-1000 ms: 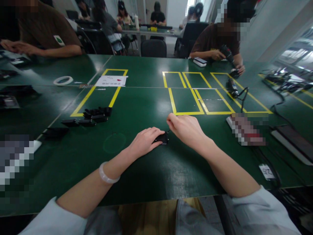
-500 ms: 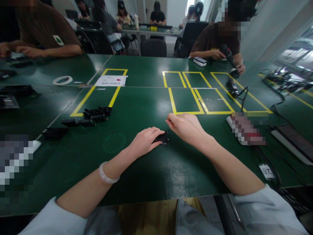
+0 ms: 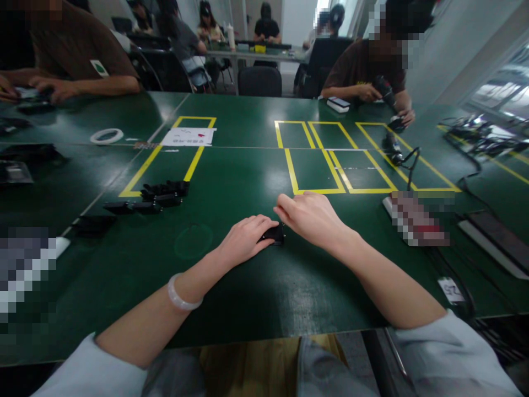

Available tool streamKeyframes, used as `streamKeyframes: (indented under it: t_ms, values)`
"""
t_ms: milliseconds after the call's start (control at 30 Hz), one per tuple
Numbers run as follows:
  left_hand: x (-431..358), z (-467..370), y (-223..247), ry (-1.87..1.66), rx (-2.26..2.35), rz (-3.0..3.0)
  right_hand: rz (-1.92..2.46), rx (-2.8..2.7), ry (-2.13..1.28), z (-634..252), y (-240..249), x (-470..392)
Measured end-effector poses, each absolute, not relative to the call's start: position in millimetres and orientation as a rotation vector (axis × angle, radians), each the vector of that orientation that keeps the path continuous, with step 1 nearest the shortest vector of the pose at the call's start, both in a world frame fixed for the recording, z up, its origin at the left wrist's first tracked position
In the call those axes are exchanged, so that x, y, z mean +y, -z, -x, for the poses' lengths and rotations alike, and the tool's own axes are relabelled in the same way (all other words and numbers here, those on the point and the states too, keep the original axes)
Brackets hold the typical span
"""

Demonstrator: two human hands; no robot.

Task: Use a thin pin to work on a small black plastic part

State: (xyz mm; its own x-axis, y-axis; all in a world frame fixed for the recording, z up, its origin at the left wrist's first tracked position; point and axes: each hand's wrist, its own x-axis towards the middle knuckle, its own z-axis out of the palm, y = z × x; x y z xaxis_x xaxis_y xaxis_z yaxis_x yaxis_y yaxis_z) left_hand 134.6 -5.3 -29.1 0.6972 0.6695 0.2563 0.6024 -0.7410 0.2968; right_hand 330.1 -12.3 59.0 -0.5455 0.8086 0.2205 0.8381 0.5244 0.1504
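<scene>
My left hand (image 3: pixel 250 234) rests on the green table with its fingers and thumb closed on a small black rectangular part (image 3: pixel 278 235). The part's right end pokes out beyond the fingertips and shows small shiny spots. Just above and to the right of it hovers my right hand (image 3: pixel 309 218), its fingers curled together like a pinch. Whatever those fingers hold is hidden behind them. Several similar black parts (image 3: pixel 144 207) lie on the table to the left, beside a yellow tape outline.
Yellow tape rectangles (image 3: pixel 316 190) mark the table ahead. A tape roll (image 3: pixel 106 136) and a paper sheet (image 3: pixel 188 136) lie at left. At right are a pixelated device (image 3: pixel 417 220), cables and a black power tool (image 3: pixel 392 146). Co-workers sit across, one gripping a dark tool (image 3: pixel 384 88).
My right hand has shifted slightly left, over the black part's end; a thin dark piece below its fingers no longer shows. My left hand has stayed put.
</scene>
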Motion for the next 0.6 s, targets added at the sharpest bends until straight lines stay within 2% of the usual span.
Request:
streamKeyframes:
  t_ms: [333,600]
  values:
    - [-5.7,-135.1,26.5,-0.508,1.024,-2.724,1.485,-2.573,0.217,-330.4,-61.3,-13.6]
    - [-6.0,-135.5,26.7,-0.517,1.014,-2.727,1.569,-2.602,0.283,-329.7,-61.8,-10.0]
